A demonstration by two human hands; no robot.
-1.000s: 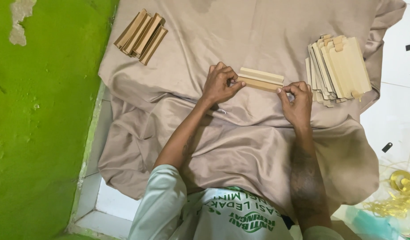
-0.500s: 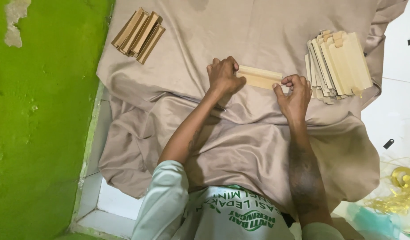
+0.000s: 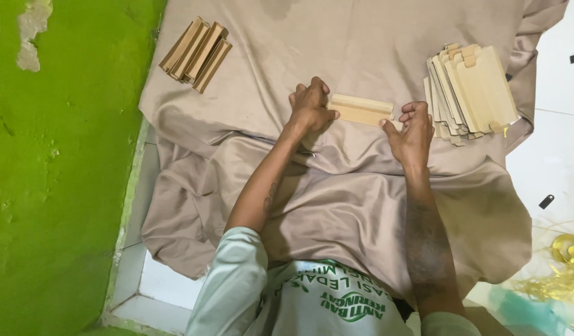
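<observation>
A long pale cardboard piece point(image 3: 360, 110), folded lengthwise, lies on the beige cloth point(image 3: 337, 205) between my hands. My left hand point(image 3: 310, 107) grips its left end with curled fingers. My right hand point(image 3: 412, 132) pinches its right end between thumb and fingertips. To the right lies a fanned stack of flat tan cardboard blanks point(image 3: 468, 90). At the upper left rests a bundle of folded cardboard pieces point(image 3: 195, 52).
The cloth covers my lap and the white tiled floor point(image 3: 548, 162). A green painted wall point(image 3: 57, 186) runs along the left. A yellow shiny tape roll point(image 3: 568, 249) and crumpled plastic lie at the lower right.
Both hands shifted slightly up and apart along the cardboard piece, which now lies flatter and more exposed between them.
</observation>
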